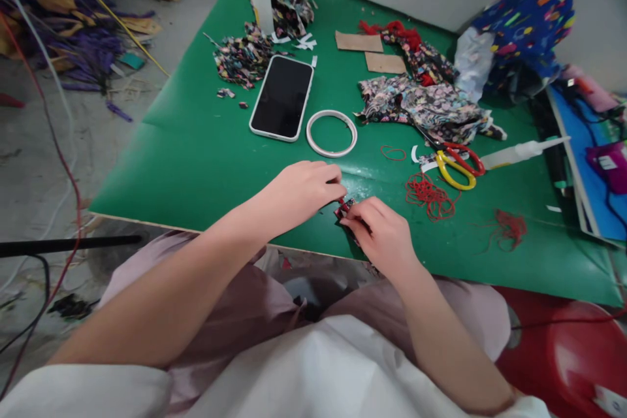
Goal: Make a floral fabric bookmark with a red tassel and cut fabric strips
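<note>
Close to the table's near edge, my right hand (382,232) pinches a small dark floral fabric strip (339,213) between thumb and forefinger. My left hand (308,189) is closed too, its fingertips meeting at the strip's upper end, where a bit of red shows. Fingers hide much of the strip. Just beyond my hands lies a white ring-shaped tape roll (311,144). To the right of my right hand are a tangle of red string (428,197) and scissors with red and yellow handles (458,170).
A phone (281,98) and floral fabric scraps (242,55) lie at the left, near an upright glue bottle (262,0). Gathered floral fabric (426,104), cardboard pieces (360,42) and another bottle (514,155) are farther right. A red stool (563,353) stands below the table.
</note>
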`<state>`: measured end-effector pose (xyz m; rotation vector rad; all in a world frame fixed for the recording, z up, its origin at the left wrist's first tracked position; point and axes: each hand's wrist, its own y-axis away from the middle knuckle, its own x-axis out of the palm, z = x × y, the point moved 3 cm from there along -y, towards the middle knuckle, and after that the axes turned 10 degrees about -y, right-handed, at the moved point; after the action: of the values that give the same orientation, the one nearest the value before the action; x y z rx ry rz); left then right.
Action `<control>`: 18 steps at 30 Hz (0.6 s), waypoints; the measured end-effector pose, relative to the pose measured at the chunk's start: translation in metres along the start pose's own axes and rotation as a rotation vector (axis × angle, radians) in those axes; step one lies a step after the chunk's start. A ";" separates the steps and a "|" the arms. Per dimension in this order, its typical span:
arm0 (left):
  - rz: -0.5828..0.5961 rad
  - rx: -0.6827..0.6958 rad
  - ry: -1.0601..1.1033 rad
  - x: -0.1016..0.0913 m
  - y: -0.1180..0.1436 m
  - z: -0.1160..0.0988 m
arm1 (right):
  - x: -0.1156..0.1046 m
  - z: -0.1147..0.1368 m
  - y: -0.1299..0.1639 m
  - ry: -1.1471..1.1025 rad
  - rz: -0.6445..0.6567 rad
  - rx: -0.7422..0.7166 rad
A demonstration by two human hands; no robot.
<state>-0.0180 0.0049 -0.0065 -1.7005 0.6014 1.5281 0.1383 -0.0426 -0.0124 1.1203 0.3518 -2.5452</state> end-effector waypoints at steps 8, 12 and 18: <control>0.018 -0.007 0.012 0.001 0.000 0.000 | -0.006 -0.007 -0.002 -0.381 -0.040 0.262; 0.024 -0.013 0.019 0.001 0.000 0.001 | -0.007 -0.011 -0.007 -0.473 -0.056 0.360; 0.033 -0.018 0.023 0.001 0.000 0.001 | -0.005 -0.012 -0.012 -0.344 -0.021 0.350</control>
<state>-0.0185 0.0052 -0.0075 -1.7318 0.6326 1.5434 0.1446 -0.0263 -0.0150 0.7592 -0.1763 -2.8215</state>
